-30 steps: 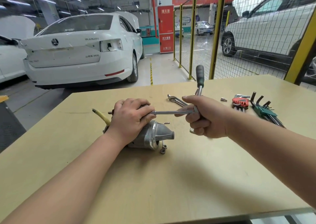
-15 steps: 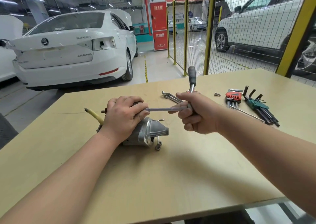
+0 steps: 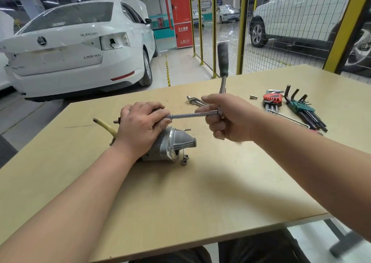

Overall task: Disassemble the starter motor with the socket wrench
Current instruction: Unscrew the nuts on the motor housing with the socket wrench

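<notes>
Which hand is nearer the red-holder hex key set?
Right. The right hand, holding the silver socket wrench, is left of the hex key set; the left hand grips the grey starter motor farther left.

Tally from the bench. Pale wooden tabletop [image 3: 200,192]: one. Bare hands: two, left hand [image 3: 138,126] and right hand [image 3: 230,118]. Grey cast-metal starter motor [image 3: 176,144]: one, mid-table. Chrome socket wrench with black grip [image 3: 190,115]: one. Chrome open-ended spanner [image 3: 193,100], 12 o'clock of the table: one seen; a second beneath it, cannot tell. Small silver socket bit [image 3: 253,97], 1 o'clock: one. L-shaped hex key sets, 2 o'clock: two, red-holder set [image 3: 273,97] and green-holder set [image 3: 299,107]. Small metal fastener [image 3: 184,160], motor's 5 o'clock: one. Yellow-sleeved cable stub [image 3: 106,125], motor's 9 o'clock: one. Red wall cabinet [image 3: 181,16], 12 o'clock beyond: one. White cars close by: at least two, saloon [image 3: 76,48] at 11 o'clock, taller car [image 3: 297,12] at 1 o'clock.
</notes>
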Demonstrator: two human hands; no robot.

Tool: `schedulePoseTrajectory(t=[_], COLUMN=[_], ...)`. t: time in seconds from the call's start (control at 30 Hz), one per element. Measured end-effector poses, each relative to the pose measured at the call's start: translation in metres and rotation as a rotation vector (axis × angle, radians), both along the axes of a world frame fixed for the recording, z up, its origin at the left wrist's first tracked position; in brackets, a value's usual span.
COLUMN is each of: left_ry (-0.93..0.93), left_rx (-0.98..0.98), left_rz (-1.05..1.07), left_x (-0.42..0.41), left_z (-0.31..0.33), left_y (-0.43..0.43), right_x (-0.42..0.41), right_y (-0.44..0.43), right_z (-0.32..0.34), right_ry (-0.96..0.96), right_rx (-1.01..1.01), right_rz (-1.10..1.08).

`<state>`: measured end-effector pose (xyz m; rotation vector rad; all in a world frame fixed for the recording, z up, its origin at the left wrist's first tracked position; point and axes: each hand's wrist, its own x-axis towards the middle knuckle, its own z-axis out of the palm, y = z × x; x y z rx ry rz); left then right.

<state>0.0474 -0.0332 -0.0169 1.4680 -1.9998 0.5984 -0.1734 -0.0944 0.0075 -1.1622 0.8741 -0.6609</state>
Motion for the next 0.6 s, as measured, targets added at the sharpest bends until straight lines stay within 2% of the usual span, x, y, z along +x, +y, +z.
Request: schedulePoseTrajectory(t=[0.03,0.07,0.1,0.13,0.2,0.23,0.27,0.3,0.33,0.43,0.47,0.5,0.53,0.6], left_ry=[0.001,0.002,0.003,0.002,-0.005,-0.008,-0.011,-0.013,-0.014,-0.009,-0.007,-0.007,-0.01,-0.019], left_rx=[-0.003,-0.006,-0.01,-0.013,-0.01,-0.005,-0.001,-0.001,-0.004,-0.006,0.0,0.008,0.019,0.037], left_rz=[-0.001,0.001,0.003,0.004,0.001,-0.002,-0.005,-0.009,-0.011,-0.005,-0.002,0.0,0.003,0.01], left_x=[0.0,0.0,0.0,0.0,0.001,0.001,0.001,0.002,0.002,0.001,0.001,0.001,0.001,0.002], left_z=[0.0,-0.001,-0.001,-0.001,-0.001,-0.001,0.0,0.0,0.0,0.0,0.0,0.0,0.0,0.0], left_y=[0.0,0.0,0.0,0.0,0.0,0.0,0.0,-0.001,-0.001,0.0,0.0,0.0,0.0,0.001], right_x=[0.0,-0.002,-0.004,-0.008,-0.019,-0.024,-0.027,-0.027,-0.025,-0.01,-0.007,-0.005,-0.005,-0.005], right_y=[0.0,0.0,0.001,0.001,-0.001,-0.004,-0.007,-0.007,-0.003,0.003,0.003,0.003,0.002,0.003], right_z=[0.0,-0.002,-0.006,-0.01,-0.01,-0.008,-0.008,-0.008,-0.007,-0.004,-0.001,0.002,0.006,0.007], right_ry=[-0.046,-0.037,0.026,0.159,0.504,0.624,0.703,0.725,0.684,0.419,0.333,0.262,0.223,0.243], right_rx=[0.066,-0.005,-0.234,-0.609,-1.53,-1.873,-2.055,-2.048,-1.896,-1.099,-0.87,-0.731,-0.679,-0.709], right_rz=[0.008,0.013,0.005,-0.02,-0.002,0.067,0.126,0.146,0.116,-0.015,-0.011,-0.005,0.003,0.018])
